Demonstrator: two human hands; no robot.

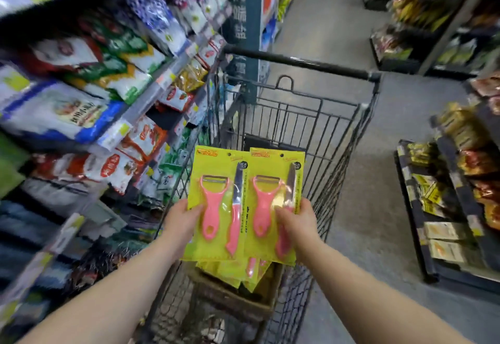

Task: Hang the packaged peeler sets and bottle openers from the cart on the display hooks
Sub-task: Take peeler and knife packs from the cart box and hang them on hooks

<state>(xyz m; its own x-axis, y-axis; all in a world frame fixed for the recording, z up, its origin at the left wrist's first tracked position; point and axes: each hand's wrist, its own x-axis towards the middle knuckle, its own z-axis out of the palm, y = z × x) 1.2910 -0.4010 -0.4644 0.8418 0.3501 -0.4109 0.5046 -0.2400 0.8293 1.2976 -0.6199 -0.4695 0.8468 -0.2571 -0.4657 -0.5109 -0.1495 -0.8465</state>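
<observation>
Early stage: at lower centre of the frame the left hand pinched the left peeler set in its grip and the right hand the right peeler set, above the cart — further packets lay in it below, none seen hung, hooks out of view.
</observation>
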